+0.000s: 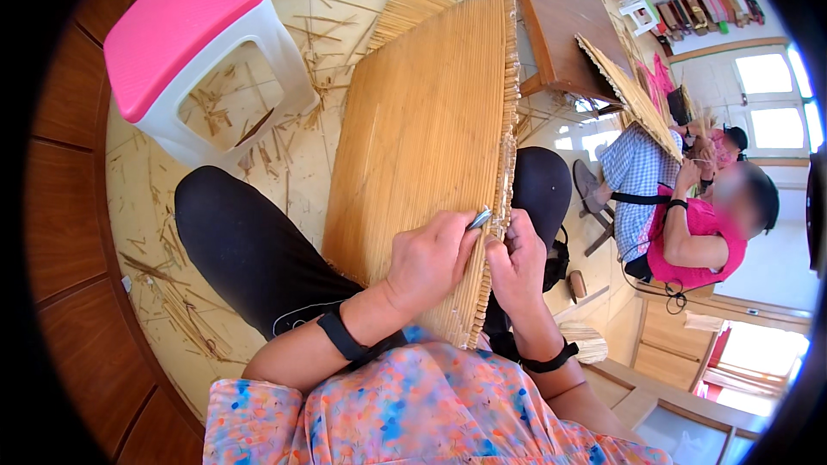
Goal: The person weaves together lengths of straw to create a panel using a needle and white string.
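Observation:
Across my lap leans a stiff tan straw mat [422, 120], made of thin stalks laid side by side, with a thick bound edge on its right. My left hand [424, 260] is closed around a small shiny metal tool [479, 219] whose tip lies at that bound edge; its exact kind is mostly hidden by my fingers. Just to the right, my right hand [519, 257] is closed on the mat's edge, thumb and fingers pinching the stalk ends. Both hands are close together, almost touching across the edge.
A white stool with a pink top [189, 26] stands at the left. Loose straw bits [194, 319] litter the tiled floor. A brown wooden table [568, 26] is at the back. At the right, a seated person in pink [702, 237] handles another straw mat [633, 95].

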The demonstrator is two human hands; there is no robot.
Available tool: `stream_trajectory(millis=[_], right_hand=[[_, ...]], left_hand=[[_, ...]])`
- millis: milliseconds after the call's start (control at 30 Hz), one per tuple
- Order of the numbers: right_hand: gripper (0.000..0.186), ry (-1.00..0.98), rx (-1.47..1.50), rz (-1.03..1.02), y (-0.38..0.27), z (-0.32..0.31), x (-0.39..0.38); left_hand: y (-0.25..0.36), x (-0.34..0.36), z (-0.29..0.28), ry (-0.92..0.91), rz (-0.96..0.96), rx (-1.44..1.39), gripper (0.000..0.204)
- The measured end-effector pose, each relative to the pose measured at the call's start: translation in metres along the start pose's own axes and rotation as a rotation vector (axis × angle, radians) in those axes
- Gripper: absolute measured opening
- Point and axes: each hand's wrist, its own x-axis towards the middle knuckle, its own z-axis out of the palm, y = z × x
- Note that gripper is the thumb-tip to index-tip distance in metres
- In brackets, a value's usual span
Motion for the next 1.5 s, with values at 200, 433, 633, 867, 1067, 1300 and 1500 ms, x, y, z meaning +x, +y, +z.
stream_trajectory(millis=[200,433,633,867,1067,1300,1500], right_hand=[[0.019,0.021,0.011,0.008,0.008,0.0,-0.001],[0.019,0.029,0.03,0.024,0.012,-0.001,-0.003],[0.019,0.034,0.023,0.015,0.01,0.0,-0.003],[0.019,0.039,0.024,0.02,0.008,0.001,-0.002],[0.02,0.032,-0.016,0.009,0.011,0.0,-0.003],[0.02,0.027,-0.001,0.016,0.009,0.0,-0.003],[0.02,0.037,-0.005,0.003,0.011,0.001,-0.003]], left_hand=[[-0.005,0.002,-0.012,0.006,-0.014,0.018,0.023],[-0.004,-0.003,-0.011,-0.105,-0.032,-0.09,0.024],[-0.001,-0.004,-0.008,-0.196,-0.105,-0.115,0.02],[0.0,-0.003,-0.006,-0.219,-0.159,-0.123,0.021],[0.001,-0.001,-0.007,-0.146,-0.113,-0.16,0.031],[0.004,0.0,-0.011,-0.185,-0.029,-0.051,0.045],[0.002,-0.002,-0.008,-0.162,0.011,-0.009,0.042]])
